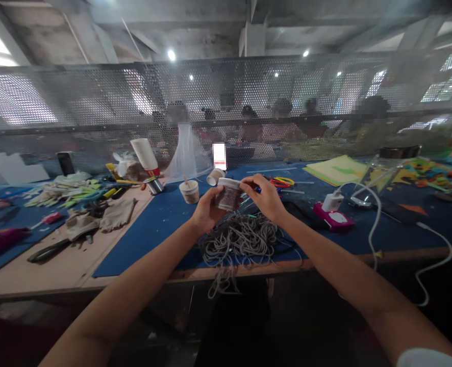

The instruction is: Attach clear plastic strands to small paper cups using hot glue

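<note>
A paper cup (229,196), wound with grey-brown cord below its pale rim, is tilted over the table in my left hand (206,211), whose fingers are wrapped round its left side. At the rim's right edge, the thumb and fingertips of my right hand (266,198) are pinched together; what lies between them is too small to make out. Under both hands spreads a tangled heap of grey cord (241,239), some hanging over the table's front edge. Just behind the held cup lies another cup (215,177) on its side. A cup with a stick in it (190,192) stands to the left.
A leaning stack of paper cups (145,153), a can (155,186), and work gloves (117,214) are left. Scissors (283,181) lie behind my right hand. To the right are a magenta device with a charger (335,216), white cable (375,224) and a glass jar (382,173). Perforated metal screen (226,86) behind.
</note>
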`<state>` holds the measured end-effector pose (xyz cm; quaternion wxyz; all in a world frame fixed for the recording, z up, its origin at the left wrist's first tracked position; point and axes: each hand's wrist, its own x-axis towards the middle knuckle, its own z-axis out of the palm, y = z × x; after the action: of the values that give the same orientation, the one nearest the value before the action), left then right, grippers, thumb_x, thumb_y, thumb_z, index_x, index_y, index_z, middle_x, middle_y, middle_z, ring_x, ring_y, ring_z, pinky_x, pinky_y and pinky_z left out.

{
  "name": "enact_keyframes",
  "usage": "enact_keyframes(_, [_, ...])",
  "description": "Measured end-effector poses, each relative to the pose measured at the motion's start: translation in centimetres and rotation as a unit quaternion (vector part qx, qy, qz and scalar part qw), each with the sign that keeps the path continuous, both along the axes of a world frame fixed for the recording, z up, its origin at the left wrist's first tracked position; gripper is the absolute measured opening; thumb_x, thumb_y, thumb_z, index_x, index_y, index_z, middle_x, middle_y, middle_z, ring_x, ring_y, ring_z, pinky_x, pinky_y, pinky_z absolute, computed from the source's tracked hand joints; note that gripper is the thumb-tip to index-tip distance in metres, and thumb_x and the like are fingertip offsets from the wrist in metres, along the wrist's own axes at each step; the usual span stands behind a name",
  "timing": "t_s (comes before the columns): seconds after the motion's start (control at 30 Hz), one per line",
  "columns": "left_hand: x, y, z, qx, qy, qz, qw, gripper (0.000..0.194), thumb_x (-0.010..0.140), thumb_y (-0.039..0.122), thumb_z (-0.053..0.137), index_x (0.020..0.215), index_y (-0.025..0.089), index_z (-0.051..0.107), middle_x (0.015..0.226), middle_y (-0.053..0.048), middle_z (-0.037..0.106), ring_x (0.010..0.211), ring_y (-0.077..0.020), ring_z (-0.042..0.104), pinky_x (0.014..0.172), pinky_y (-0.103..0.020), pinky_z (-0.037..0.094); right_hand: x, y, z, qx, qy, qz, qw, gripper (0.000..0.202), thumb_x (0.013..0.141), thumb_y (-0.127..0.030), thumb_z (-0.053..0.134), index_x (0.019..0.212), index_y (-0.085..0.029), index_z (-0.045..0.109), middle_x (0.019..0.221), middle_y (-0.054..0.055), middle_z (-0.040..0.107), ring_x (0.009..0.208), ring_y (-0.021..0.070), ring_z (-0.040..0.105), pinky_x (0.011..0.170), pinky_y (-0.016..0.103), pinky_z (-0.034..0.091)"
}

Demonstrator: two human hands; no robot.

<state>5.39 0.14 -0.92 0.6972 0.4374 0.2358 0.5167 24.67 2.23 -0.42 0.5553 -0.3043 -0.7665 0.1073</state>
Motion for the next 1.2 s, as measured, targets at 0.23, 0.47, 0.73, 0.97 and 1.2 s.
enact_keyframes(0.23, [0.0,0.5,-0.7,0.026,0.066,0.038,0.997,0.040,0.084,0.046,0.069,0.109,0.015,0.071,0.103,-0.013,0.075,0.092,-0.0272,0.071,0.077,-0.037,0.057,0.0,0.1,-0.2,0.012,-0.009,0.007,1.000,0.024,0.096,-0.045,0.060,0.091,-0.022,0.065,0.085,0.002,0.060,0.079,0.0168,0.059,0.079,0.033,0.051])
enact_keyframes(0.47, [0.0,0.7,-0.9,-0.014,0.070,0.057,0.996,0.035,0.083,0.044,0.069,0.099,0.013,0.073,0.092,-0.012,0.076,0.080,-0.0229,0.072,0.075,-0.034,0.057,-0.1,-0.3,0.0,0.019,-0.022,0.026,0.999,0.018,0.098,-0.037,0.058,0.094,-0.023,0.068,0.089,0.003,0.060,0.086,0.0177,0.060,0.083,0.034,0.051])
enact_keyframes(0.73, [-0.2,0.7,-0.7,-0.029,0.030,0.037,0.998,0.032,0.083,0.043,0.065,0.094,0.014,0.073,0.089,-0.011,0.076,0.075,-0.0244,0.071,0.069,-0.036,0.057,0.0,-0.3,0.1,-0.006,-0.036,0.045,0.998,0.011,0.096,-0.032,0.063,0.097,-0.023,0.068,0.094,0.004,0.061,0.091,0.0181,0.061,0.085,0.035,0.053])
enact_keyframes(0.97, [-0.3,0.7,-0.6,-0.037,0.022,0.023,0.999,0.033,0.081,0.043,0.063,0.095,0.013,0.072,0.087,-0.013,0.075,0.082,-0.0280,0.071,0.072,-0.038,0.056,-0.3,-0.4,0.0,-0.024,-0.033,0.060,0.997,0.011,0.091,-0.029,0.068,0.099,-0.023,0.064,0.099,0.005,0.062,0.093,0.0191,0.063,0.085,0.037,0.055])
enact_keyframes(1.2, [-0.1,0.5,-0.4,-0.013,0.016,0.045,0.999,0.036,0.078,0.041,0.063,0.099,0.013,0.071,0.093,-0.014,0.075,0.089,-0.0284,0.071,0.075,-0.038,0.057,0.0,0.1,-0.1,-0.049,-0.019,0.086,0.995,0.013,0.092,-0.028,0.064,0.103,-0.022,0.066,0.102,0.005,0.063,0.094,0.0182,0.063,0.086,0.036,0.054])
